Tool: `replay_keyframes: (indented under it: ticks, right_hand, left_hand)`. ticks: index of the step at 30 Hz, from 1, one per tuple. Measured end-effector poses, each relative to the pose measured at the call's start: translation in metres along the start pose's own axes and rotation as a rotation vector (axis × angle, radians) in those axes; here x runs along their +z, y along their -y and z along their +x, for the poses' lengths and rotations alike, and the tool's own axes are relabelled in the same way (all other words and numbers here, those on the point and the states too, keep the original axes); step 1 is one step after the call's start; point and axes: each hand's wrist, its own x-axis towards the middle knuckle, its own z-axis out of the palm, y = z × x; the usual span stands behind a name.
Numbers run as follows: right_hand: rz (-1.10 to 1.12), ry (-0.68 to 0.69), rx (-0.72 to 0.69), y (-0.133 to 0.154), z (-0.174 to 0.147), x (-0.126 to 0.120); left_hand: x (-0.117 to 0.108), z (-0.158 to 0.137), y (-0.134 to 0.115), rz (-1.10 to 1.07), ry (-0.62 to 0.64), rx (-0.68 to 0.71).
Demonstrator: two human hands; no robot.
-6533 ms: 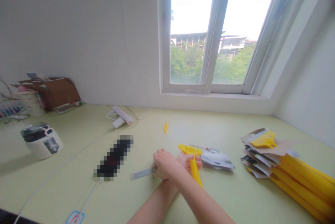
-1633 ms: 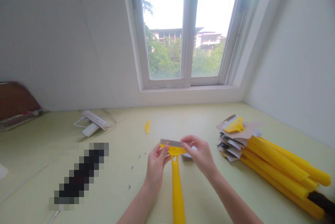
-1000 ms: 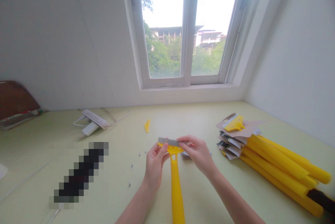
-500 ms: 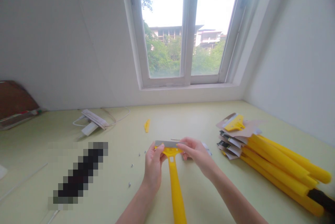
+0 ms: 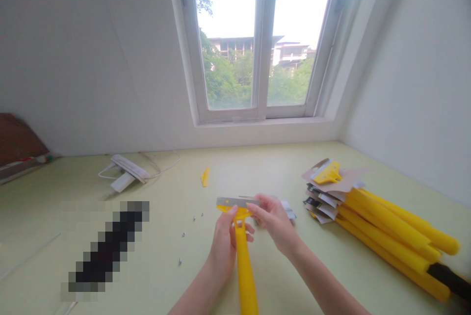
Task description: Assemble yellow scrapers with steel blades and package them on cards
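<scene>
A yellow scraper (image 5: pixel 246 266) lies with its handle towards me and a grey metal blade (image 5: pixel 232 202) across its head. My left hand (image 5: pixel 222 239) is closed round the head from the left, its thumb on the front and its fingers behind the neck. At the blade's right end, my right hand (image 5: pixel 275 219) pinches blade and head between thumb and fingers. A hole shows near the blade's left end. Partly hidden behind my right hand are some greyish pieces (image 5: pixel 289 212). Several small screws (image 5: pixel 183 234) lie to the left of my left hand.
A loose yellow plastic piece (image 5: pixel 205 176) lies further back on the pale table (image 5: pixel 147 251). Yellow scrapers with card sleeves (image 5: pixel 390 222) are stacked on the right. A power strip (image 5: pixel 129 168) with cables lies at the back left, and a pixelated dark object (image 5: pixel 110 246) nearer.
My left hand has slid from the blade's left end towards the scraper's neck, uncovering that end. My right hand keeps its pinch. The view has shifted slightly.
</scene>
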Motion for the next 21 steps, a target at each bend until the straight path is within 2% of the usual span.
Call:
replay_keyframes:
  ticks: [3, 7, 13, 16, 21]
  right_hand:
    - [-0.037, 0.018, -0.01, 0.001, 0.0, -0.001]
    - [-0.05, 0.088, 0.014, 0.001, 0.0, 0.0]
    - [0.026, 0.151, 0.168, -0.001, 0.002, 0.004]
    - [0.003, 0.103, 0.147, -0.002, 0.006, 0.001]
    - [-0.205, -0.095, -0.043, 0.0, 0.021, -0.013]
  left_hand:
    - [-0.001, -0.001, 0.004, 0.067, -0.02, -0.018]
    - [-0.001, -0.005, 0.0, 0.185, -0.082, 0.051]
    - [0.002, -0.007, -0.009, 0.303, -0.146, 0.095]
    - [-0.003, -0.002, -0.004, 0.304, -0.164, 0.082]
    - [-0.011, 0.01, 0.004, 0.297, -0.201, 0.004]
